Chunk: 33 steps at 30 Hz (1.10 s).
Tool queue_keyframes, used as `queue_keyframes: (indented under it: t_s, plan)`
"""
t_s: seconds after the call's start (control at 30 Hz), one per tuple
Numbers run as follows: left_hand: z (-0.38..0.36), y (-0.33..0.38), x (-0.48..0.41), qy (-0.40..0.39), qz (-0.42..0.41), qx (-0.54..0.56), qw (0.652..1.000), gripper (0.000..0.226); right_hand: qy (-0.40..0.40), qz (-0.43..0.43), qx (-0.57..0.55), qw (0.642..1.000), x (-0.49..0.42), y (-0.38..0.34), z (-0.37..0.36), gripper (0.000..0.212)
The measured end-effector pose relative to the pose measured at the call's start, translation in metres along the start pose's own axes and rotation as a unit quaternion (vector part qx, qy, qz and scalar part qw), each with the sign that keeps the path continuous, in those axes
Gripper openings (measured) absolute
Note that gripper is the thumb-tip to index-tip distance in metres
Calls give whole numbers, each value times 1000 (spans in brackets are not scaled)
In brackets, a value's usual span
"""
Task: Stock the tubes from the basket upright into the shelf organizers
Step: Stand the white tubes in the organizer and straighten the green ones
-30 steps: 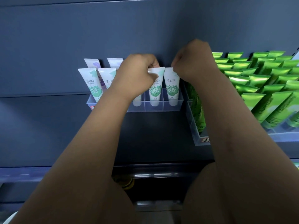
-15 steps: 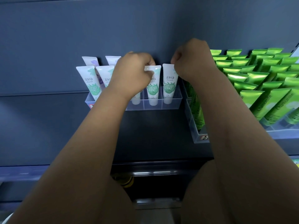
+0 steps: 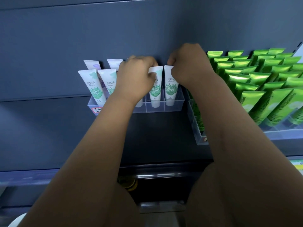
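Observation:
A clear shelf organizer (image 3: 173, 106) stands against the dark back panel with several white tubes upright in it, caps down. My left hand (image 3: 136, 77) pinches the top edge of a white and green tube (image 3: 155, 89) in the front row. My right hand (image 3: 190, 66) is closed on the top of the rightmost white tube (image 3: 169, 89), which stands in the end slot. Two more white tubes (image 3: 93, 86) stand at the left, with purple-marked ones (image 3: 94, 64) behind. The basket is out of view.
A second clear organizer (image 3: 196, 128) to the right holds several rows of shiny green tubes (image 3: 255, 99) that lean back. The dark shelf surface (image 3: 157, 135) lies in front of the organizers. A pale shelf edge (image 3: 32, 177) runs at lower left.
Both hands stay on the tops of the two right front tubes. The view has shifted slightly, so the organizers sit a little higher and further left in frame.

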<state>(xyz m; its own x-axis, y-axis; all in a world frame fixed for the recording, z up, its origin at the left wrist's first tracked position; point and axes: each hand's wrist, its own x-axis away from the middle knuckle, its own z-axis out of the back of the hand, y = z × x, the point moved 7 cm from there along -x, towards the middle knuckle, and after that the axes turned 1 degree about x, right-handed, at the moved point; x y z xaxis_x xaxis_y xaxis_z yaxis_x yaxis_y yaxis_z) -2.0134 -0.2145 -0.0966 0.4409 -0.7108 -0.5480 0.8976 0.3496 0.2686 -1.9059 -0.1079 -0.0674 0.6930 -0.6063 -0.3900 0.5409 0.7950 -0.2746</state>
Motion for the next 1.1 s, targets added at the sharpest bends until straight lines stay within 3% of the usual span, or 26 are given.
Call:
queue_keyframes:
  t_s: [0.23,0.57,0.7,0.83,0.97,1.1]
  plan:
    - [2,1,5,-6,-7,-11,1000,22,-20,29,-8,999,10,-9,3,32]
    - [12,6,14,30,3,-4,1000,38,39,50,-19,998,24,-18,11,37]
    - [34,7,29,81,19,-16,996,37,94,70,-61,991,41,-31,17,46]
    - [62,3,57,81,29,-73,994,51,74,97,-102,987,67,-60,15,63]
    - [98,-20,121,61,97,-137,984,60,63,141,-129,980,108,-102,13,63]
    - [148,-53,228,64,198,-215,954,64,-10,207,-171,963,170,-175,0,63]
